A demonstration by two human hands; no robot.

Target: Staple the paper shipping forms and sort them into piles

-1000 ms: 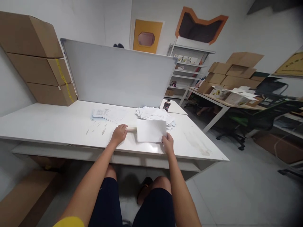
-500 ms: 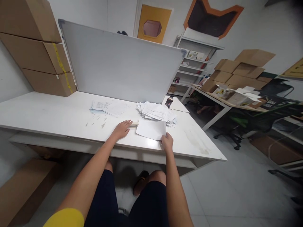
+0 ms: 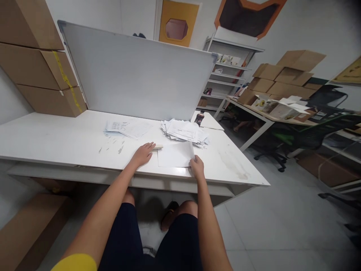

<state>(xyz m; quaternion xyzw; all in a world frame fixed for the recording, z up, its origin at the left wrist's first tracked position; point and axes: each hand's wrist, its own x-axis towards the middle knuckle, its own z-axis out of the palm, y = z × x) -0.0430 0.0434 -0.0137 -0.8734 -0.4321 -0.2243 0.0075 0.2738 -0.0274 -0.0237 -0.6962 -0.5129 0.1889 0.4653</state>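
Note:
My left hand lies over one end of a slim pale stapler, its fingers stretched along the top and curved round it. The stapler's free end points right and touches or nearly touches the left side of a white sheet of paper. My right hand pinches that sheet at its lower right corner. The sheet lies almost flat near the table's front edge; whether it is one sheet or several cannot be seen. Behind it sits a messy stack of printed papers.
Further left on the white table are loose papers and small scattered bits. A dark bottle stands behind the stack. A whiteboard rises at the back, beside stacked cardboard boxes. A chair stands right.
The sheet has come down flatter and slid slightly left with my right hand. My left hand stays on the stapler. The whole view has shifted a little.

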